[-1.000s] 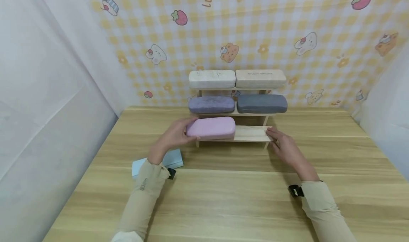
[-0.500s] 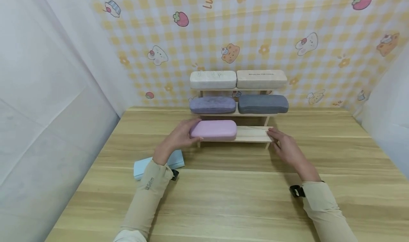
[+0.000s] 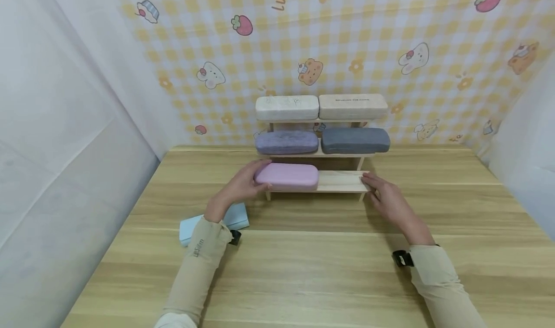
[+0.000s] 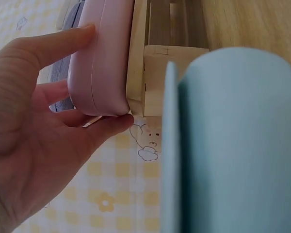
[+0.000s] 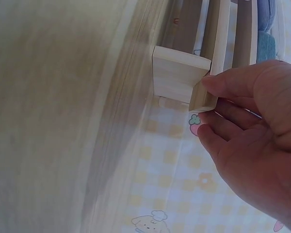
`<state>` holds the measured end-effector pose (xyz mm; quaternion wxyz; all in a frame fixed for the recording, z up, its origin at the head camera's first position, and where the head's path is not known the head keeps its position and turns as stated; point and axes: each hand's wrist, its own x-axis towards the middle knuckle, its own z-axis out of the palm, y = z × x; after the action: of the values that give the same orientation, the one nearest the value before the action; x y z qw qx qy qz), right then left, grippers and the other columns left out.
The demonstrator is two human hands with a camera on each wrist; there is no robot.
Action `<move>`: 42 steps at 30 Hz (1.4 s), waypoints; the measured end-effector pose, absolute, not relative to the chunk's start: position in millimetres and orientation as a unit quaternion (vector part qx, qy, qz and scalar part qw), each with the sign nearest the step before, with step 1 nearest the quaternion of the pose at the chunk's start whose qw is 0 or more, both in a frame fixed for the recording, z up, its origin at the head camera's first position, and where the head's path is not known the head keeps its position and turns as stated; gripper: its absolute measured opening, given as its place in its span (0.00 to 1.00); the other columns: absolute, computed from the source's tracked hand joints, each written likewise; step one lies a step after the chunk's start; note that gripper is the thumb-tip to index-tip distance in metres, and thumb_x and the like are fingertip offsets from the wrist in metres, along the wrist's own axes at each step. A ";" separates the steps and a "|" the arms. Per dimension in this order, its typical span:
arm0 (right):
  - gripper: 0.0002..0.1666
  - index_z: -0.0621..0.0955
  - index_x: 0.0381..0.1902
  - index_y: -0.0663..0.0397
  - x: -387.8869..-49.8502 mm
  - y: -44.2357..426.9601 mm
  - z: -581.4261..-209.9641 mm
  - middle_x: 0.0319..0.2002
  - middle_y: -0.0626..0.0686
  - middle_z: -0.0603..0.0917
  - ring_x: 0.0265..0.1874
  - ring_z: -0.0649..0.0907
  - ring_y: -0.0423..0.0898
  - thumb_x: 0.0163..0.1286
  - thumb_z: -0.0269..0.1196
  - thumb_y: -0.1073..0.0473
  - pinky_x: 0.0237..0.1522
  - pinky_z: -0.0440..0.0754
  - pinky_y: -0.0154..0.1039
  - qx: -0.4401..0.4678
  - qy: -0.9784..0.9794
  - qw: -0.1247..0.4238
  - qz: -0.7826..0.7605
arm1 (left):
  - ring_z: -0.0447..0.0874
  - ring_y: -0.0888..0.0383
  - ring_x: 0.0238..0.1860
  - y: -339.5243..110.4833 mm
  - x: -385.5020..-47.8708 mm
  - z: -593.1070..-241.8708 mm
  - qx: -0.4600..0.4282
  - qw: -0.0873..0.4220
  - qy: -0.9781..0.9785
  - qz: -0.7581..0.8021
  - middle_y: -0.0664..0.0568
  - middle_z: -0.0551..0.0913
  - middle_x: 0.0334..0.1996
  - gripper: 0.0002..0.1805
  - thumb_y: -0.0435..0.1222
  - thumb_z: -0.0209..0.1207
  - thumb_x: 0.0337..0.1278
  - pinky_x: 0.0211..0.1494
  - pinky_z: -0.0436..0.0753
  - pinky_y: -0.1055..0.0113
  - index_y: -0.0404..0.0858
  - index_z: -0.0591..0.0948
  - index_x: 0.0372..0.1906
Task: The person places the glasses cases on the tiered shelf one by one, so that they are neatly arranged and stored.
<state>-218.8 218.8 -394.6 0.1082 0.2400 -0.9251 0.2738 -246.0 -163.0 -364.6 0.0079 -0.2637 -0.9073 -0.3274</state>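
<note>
A pink glasses case lies on the left half of the bottom tier of a wooden stepped rack. My left hand holds the case's left end, thumb on the near side and fingers round the end and far side. In the left wrist view the case sits against the shelf board. My right hand grips the right end of the bottom tier; the right wrist view shows the thumb and fingers pinching the board's end.
The middle tier bears a purple case and a grey-blue case. On the top tier are a white case and a beige case. A light blue case lies on the table by my left forearm, partly hidden. A checked cloth hangs behind.
The pink case, tilted and higher one second ago, has come down level onto the bottom tier with my left hand on it. My right hand has stayed at the rack's end.
</note>
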 end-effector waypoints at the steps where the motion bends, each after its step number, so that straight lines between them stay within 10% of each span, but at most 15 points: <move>1: 0.24 0.73 0.55 0.76 -218.3 218.9 -394.8 0.58 0.70 0.70 0.57 0.70 0.66 0.58 0.56 0.80 0.52 0.71 0.58 0.240 -0.925 0.108 0.274 | 0.63 0.45 0.64 -163.3 -246.2 -365.4 -0.261 0.006 -0.906 -0.333 0.39 0.66 0.64 0.36 0.36 0.65 0.53 0.64 0.62 0.54 0.32 0.65 0.66; 42: 0.26 0.71 0.57 0.76 -219.5 219.6 -391.7 0.59 0.71 0.68 0.58 0.68 0.68 0.58 0.55 0.80 0.53 0.69 0.58 0.230 -0.929 0.085 0.278 | 0.59 0.39 0.65 -199.6 -214.9 -340.1 -0.225 -0.063 -0.907 -0.350 0.40 0.55 0.69 0.44 0.45 0.61 0.57 0.63 0.63 0.47 0.34 0.52 0.72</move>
<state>-219.5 219.6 -391.7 0.0852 0.2297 -0.9288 0.2779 -214.9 -199.6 -340.1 -0.0627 -0.2253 -0.9071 -0.3501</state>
